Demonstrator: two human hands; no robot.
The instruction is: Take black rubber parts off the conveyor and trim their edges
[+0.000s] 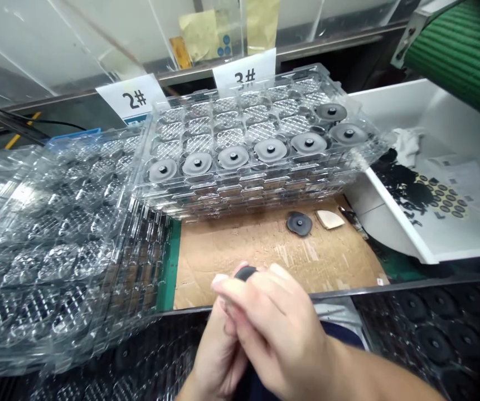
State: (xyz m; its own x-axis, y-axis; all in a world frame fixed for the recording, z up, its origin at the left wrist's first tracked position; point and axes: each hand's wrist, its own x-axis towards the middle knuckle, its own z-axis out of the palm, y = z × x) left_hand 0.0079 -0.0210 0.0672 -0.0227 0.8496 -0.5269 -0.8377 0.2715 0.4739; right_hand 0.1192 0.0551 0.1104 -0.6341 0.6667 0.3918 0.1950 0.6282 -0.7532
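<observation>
My left hand (217, 351) and my right hand (284, 320) are pressed together above the front edge of the cardboard. Between their closed fingers shows the edge of a dark disc-like part (245, 273); most of it is hidden. A grey rounded disc with a small central knob (299, 223) lies on the cardboard (227, 245) beyond my hands. Beside that disc is a cream wedge-shaped pad (329, 219). At the back, the top clear plastic tray (260, 131) of a stack carries several similar discs, along its front row and right end.
More clear trays (56, 250) are stacked on the left. A white bin (411, 234) on the right contains black scraps, a cloth and a sheet of oval stickers (444, 197). A green ribbed roller (461, 55) overhangs it. Trays of dark discs (436, 340) lie below the bench edge.
</observation>
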